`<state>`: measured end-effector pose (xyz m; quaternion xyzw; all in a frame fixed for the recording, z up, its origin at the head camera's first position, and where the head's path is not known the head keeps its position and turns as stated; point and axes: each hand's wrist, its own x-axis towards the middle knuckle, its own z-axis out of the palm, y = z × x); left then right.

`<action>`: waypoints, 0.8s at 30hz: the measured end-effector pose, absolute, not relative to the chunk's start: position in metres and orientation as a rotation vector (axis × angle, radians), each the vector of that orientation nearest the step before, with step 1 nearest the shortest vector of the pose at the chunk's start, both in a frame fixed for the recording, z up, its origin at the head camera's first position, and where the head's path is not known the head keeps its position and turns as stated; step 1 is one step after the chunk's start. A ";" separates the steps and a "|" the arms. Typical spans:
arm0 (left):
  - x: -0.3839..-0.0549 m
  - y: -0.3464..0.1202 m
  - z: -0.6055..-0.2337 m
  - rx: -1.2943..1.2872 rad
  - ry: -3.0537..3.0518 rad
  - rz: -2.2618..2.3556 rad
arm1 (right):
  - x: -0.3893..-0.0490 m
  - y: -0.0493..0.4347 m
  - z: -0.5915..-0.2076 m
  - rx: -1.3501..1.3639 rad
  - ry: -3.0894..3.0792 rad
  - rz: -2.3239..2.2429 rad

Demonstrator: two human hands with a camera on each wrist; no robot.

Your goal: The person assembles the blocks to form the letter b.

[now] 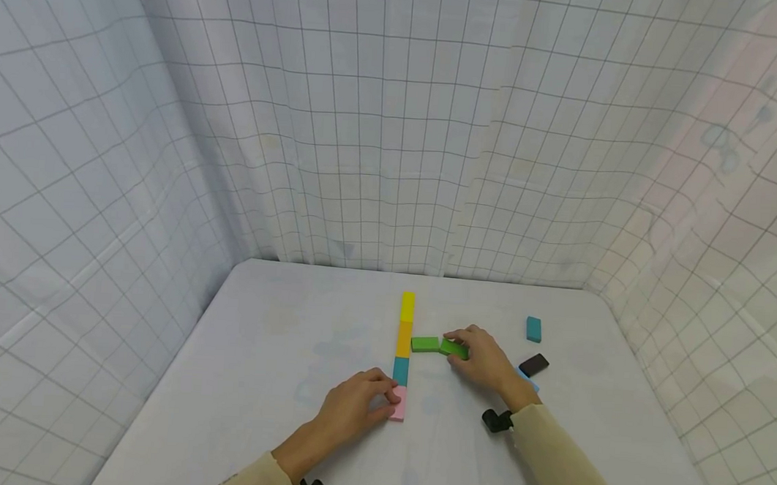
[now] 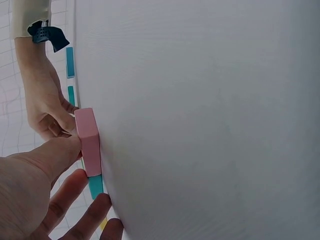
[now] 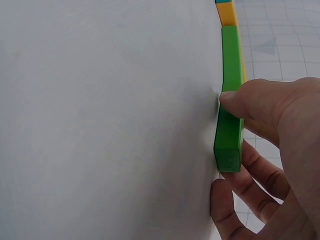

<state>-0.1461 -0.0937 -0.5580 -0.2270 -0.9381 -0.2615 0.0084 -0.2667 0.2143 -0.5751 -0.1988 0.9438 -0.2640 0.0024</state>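
Note:
A straight column of flat blocks lies on the white table: yellow (image 1: 408,306), orange (image 1: 405,338), teal (image 1: 401,371) and pink (image 1: 399,413), the last nearest me. At the column's lower end, my left hand (image 1: 350,407) holds the pink block between thumb and fingers. Beside the orange block lies a green block (image 1: 426,344), pointing to the right. My right hand (image 1: 484,361) pinches a second green block (image 1: 452,348), which sits slightly tilted off the first one's right end. In the right wrist view, the thumb presses the near side of this green block (image 3: 229,132).
To the right of my right hand lie a loose teal block (image 1: 533,329) and a dark brown block (image 1: 534,365). The brown one overlaps a light blue block (image 1: 528,379), partly hidden by the wrist. Gridded white curtains (image 1: 379,161) surround the table's back and sides.

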 end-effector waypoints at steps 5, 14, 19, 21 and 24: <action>-0.146 -0.094 -0.558 -0.714 -2.921 -0.826 | -0.266 0.216 -0.575 -0.612 2.956 -0.827; -0.146 -0.093 -0.562 -0.717 -2.902 -0.814 | -0.264 0.219 -0.573 -0.601 2.957 -0.823; -0.146 -0.093 -0.561 -0.716 -2.899 -0.800 | -0.262 0.223 -0.571 -0.614 2.972 -0.823; -0.146 -0.093 -0.561 -0.715 -2.895 -0.795 | -0.261 0.226 -0.571 -0.631 2.975 -0.829; -0.146 -0.093 -0.561 -0.710 -2.891 -0.796 | -0.259 0.231 -0.570 -0.659 2.974 -0.826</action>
